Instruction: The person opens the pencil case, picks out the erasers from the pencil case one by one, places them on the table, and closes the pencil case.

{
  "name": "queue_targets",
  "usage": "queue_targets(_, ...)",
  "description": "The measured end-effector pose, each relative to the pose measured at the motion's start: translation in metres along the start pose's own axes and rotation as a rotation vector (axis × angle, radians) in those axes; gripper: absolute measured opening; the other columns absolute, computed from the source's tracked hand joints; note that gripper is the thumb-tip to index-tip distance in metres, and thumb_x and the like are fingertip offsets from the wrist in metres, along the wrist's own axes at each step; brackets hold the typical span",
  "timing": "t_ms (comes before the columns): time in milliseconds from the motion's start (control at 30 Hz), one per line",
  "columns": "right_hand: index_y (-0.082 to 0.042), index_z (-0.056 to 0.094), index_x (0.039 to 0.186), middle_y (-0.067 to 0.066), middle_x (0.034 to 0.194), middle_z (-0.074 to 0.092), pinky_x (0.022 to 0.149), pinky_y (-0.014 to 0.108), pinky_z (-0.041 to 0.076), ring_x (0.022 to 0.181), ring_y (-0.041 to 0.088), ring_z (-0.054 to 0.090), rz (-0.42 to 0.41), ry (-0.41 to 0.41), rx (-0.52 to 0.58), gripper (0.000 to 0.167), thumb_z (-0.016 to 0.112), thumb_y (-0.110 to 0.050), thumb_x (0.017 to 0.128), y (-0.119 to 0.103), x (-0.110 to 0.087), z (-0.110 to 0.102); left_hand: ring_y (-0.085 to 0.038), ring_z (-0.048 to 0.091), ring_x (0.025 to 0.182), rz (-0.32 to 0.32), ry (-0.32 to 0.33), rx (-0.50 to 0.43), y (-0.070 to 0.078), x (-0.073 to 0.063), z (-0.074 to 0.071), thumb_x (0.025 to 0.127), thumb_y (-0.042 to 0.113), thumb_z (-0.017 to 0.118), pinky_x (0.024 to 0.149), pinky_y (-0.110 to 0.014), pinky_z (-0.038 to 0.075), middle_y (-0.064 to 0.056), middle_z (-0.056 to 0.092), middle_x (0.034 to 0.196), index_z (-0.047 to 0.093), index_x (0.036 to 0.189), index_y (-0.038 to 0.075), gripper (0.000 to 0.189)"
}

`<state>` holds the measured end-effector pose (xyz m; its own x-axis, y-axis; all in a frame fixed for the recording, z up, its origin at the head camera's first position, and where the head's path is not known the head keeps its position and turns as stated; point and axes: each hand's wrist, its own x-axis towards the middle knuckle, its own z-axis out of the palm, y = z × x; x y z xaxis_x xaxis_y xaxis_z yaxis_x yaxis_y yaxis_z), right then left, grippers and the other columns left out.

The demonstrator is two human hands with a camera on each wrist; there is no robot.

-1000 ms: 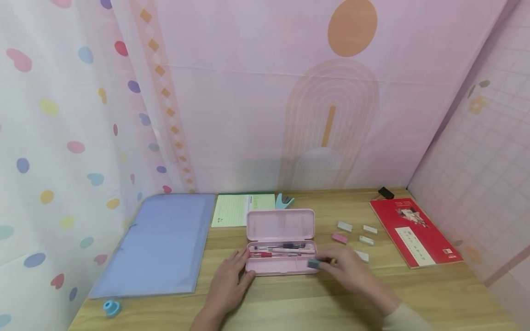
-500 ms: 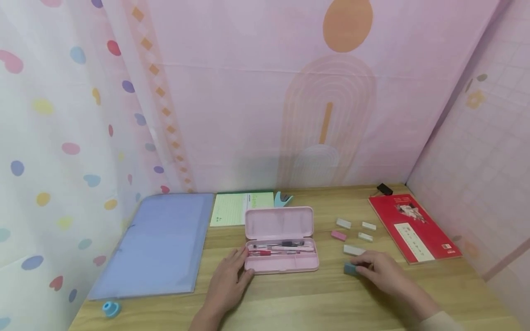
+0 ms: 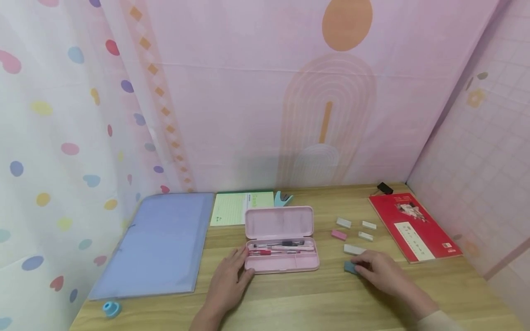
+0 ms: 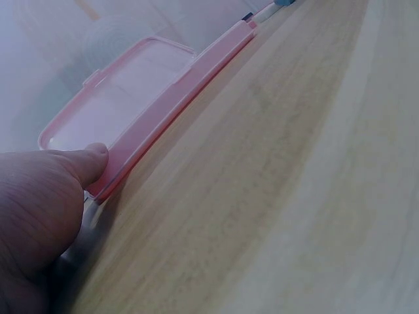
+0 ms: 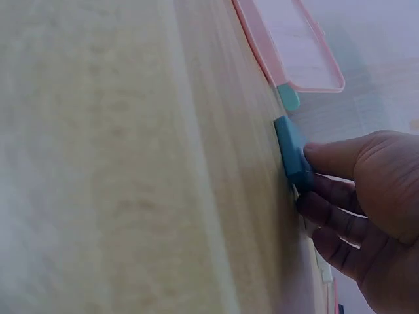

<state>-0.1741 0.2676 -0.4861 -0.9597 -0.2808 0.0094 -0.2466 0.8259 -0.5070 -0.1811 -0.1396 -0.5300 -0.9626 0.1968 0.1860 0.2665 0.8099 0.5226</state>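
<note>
A blue-grey eraser (image 3: 350, 267) lies on the table right of the pencil case, and my right hand (image 3: 380, 272) pinches its right end between thumb and fingers. In the right wrist view, my thumb presses the side of the eraser (image 5: 292, 152). The pink pencil case (image 3: 269, 265) stands with its lid raised; several pens, one with a red grip (image 3: 265, 252), lie in its rear compartment. My left hand (image 3: 228, 278) rests at the case's left end, its thumb against the front corner. The left wrist view shows that thumb (image 4: 91, 162) touching the case (image 4: 160, 127).
Right of the case lie a pink eraser (image 3: 338, 235) and several whitish erasers (image 3: 354, 249). A red booklet (image 3: 416, 230) is farther right. Behind the case are a green notepad (image 3: 231, 209) and a light-blue object (image 3: 283, 199). A blue folder (image 3: 155, 243) and a blue round piece (image 3: 111, 309) lie left.
My right hand has carried the blue-grey eraser from the case's right front corner rightward to the table beside the whitish eraser. The left hand has stayed at the case.
</note>
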Motion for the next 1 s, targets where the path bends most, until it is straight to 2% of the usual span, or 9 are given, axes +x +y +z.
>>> queue_targets(133,-0.019,0.074,0.103,-0.015,0.094,0.065,0.078,0.030,0.055,0.084,0.003,0.058,0.006,0.019,-0.020,0.019,0.074,-0.024,0.085,-0.002,0.000,0.003,-0.031,0.032,0.140,-0.009,-0.008,0.006,0.001,0.001,0.000,0.094,0.039,0.059,0.114,-0.053,0.023,0.002,0.036,0.153,0.041,0.147,0.016,0.060)
queue_targets(367,-0.020,0.074,0.103,-0.015,0.093,0.065,0.078,0.031,0.055,0.083,0.004,0.057,0.036,0.021,-0.011,0.019,0.075,-0.024,0.084,-0.001,0.002,0.004,-0.030,0.032,0.139,-0.002,0.001,-0.003,0.000,0.001,-0.001,0.094,0.039,0.060,0.114,-0.052,0.024,0.002,0.037,0.152,0.043,0.146,0.015,0.060)
queue_targets(467,-0.019,0.073,0.102,-0.014,0.092,0.065,0.076,0.030,0.055,0.083,0.005,0.058,0.060,0.036,0.020,0.017,0.074,-0.021,0.085,-0.003,0.005,0.001,-0.031,0.032,0.139,-0.007,-0.019,-0.030,-0.001,0.002,-0.003,0.094,0.038,0.061,0.113,-0.053,0.024,0.001,0.036,0.153,0.042,0.146,0.015,0.060)
queue_targets(600,-0.018,0.072,0.106,-0.013,0.090,0.064,0.073,0.030,0.053,0.082,0.007,0.057,0.052,0.076,0.034,0.020,0.073,-0.022,0.086,-0.010,0.018,-0.005,-0.031,0.036,0.137,-0.028,-0.050,-0.079,-0.003,0.009,-0.012,0.094,0.035,0.062,0.112,-0.053,0.028,-0.005,0.040,0.150,0.041,0.147,0.017,0.060)
queue_targets(733,-0.020,0.068,0.120,-0.007,0.101,0.064,0.078,0.035,0.053,0.091,0.012,0.057,0.055,0.070,0.067,0.035,0.072,-0.030,0.088,-0.022,0.038,-0.012,-0.032,0.039,0.135,-0.054,-0.080,-0.077,-0.002,0.025,-0.032,0.094,0.040,0.060,0.111,-0.052,0.030,-0.010,0.043,0.147,0.038,0.148,0.014,0.063)
queue_targets(833,-0.017,0.061,0.130,0.000,0.119,0.062,0.087,0.042,0.053,0.104,0.019,0.060,0.046,0.053,0.087,0.047,0.071,-0.034,0.088,-0.034,0.054,-0.017,-0.034,0.034,0.137,-0.030,-0.109,-0.034,0.002,0.041,-0.049,0.094,0.048,0.057,0.112,-0.052,0.028,-0.014,0.035,0.152,0.028,0.152,0.010,0.075)
queue_targets(900,-0.014,0.056,0.134,0.005,0.128,0.058,0.092,0.045,0.052,0.111,0.024,0.059,0.010,0.045,0.053,0.054,0.071,-0.037,0.087,-0.042,0.067,-0.019,-0.036,0.030,0.139,0.018,-0.122,0.015,0.003,0.053,-0.060,0.092,0.050,0.059,0.112,-0.052,0.027,-0.016,0.030,0.154,0.022,0.153,0.007,0.084)
queue_targets(1000,-0.012,0.045,0.143,0.012,0.141,0.049,0.101,0.050,0.044,0.125,0.031,0.050,-0.068,0.030,-0.003,0.067,0.070,-0.040,0.088,-0.053,0.085,-0.021,-0.039,0.027,0.140,0.117,-0.125,0.123,0.002,0.069,-0.072,0.087,0.052,0.065,0.113,-0.053,0.026,-0.021,0.026,0.154,0.018,0.152,0.001,0.095)
